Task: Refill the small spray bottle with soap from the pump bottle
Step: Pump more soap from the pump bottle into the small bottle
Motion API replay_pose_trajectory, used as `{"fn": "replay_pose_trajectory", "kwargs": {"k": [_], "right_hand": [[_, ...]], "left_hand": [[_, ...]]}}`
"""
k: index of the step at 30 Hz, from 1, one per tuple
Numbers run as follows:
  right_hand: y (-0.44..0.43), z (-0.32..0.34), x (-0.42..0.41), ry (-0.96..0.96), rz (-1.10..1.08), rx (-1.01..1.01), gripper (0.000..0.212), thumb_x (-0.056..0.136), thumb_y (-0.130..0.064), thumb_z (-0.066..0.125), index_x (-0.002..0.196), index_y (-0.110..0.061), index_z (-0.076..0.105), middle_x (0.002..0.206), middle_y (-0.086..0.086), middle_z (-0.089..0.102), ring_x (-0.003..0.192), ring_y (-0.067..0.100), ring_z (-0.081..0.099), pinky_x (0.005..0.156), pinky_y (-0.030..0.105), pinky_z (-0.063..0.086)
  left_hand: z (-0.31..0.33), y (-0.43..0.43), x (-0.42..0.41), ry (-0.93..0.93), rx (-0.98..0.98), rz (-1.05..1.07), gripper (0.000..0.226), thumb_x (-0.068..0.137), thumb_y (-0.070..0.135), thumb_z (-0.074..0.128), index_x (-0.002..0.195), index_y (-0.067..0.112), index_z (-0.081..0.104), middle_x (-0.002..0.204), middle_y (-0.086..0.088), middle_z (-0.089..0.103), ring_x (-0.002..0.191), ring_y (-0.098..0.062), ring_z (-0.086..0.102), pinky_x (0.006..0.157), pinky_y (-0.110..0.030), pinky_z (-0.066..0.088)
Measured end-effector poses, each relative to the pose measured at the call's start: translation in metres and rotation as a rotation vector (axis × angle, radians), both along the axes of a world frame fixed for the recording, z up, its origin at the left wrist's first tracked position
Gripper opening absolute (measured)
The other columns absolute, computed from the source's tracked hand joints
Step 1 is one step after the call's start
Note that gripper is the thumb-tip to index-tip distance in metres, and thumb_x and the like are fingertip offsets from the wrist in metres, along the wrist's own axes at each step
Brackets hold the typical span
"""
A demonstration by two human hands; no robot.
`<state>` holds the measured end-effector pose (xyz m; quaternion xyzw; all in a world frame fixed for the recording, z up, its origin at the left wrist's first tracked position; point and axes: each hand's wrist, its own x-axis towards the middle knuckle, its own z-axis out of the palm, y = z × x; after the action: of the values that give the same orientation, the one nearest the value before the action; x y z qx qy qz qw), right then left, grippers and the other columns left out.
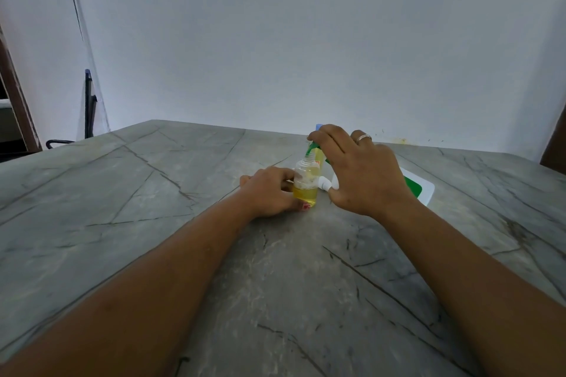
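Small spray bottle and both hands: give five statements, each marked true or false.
The left hand grips the small spray bottle. True.
The small spray bottle is empty. False: yellow liquid fills its lower part.
The right hand curls over the top of the pump bottle. True.
The small spray bottle lies on its side. False: it stands upright on the table.
A ring sits on the left hand. False: the ring is on the right hand.

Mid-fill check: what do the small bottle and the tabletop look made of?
The small bottle is likely clear plastic, though glass is possible; the yellow soap shows through its wall. The tabletop looks like grey stone or a stone-look surface, fairly matt, with dark veins running across it.
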<state>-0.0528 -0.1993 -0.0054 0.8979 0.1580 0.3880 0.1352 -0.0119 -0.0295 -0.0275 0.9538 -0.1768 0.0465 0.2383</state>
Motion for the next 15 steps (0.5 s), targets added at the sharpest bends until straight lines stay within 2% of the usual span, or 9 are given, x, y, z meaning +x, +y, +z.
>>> {"fn": "replay_pose_trajectory", "kwargs": {"k": [7, 15], "right_hand": [[0.0000, 0.0001, -0.0001, -0.004, -0.009, -0.010, 0.084, 0.060, -0.039, 0.074, 0.132, -0.026, 0.031, 0.134, -0.001, 0.043, 0.094, 0.027, 0.057, 0.055, 0.030, 0.048], [0.0000, 0.0007, -0.0004, -0.004, -0.015, -0.014, 0.086, 0.061, -0.037, 0.073, 0.135, -0.025, 0.032, 0.137, -0.002, 0.041, 0.096, 0.028, 0.056, 0.056, 0.031, 0.046]], "left_hand": [[-0.0038, -0.0011, 0.0021, -0.052, 0.046, 0.011, 0.069, 0.078, 0.062, 0.058, 0.137, 0.029, 0.042, 0.131, 0.005, 0.057, 0.116, -0.015, 0.052, 0.102, -0.040, 0.031], [-0.0053, -0.0016, 0.0045, -0.048, 0.018, 0.022, 0.069, 0.077, 0.063, 0.059, 0.135, 0.028, 0.045, 0.130, 0.005, 0.058, 0.117, -0.016, 0.053, 0.103, -0.045, 0.035]]}}
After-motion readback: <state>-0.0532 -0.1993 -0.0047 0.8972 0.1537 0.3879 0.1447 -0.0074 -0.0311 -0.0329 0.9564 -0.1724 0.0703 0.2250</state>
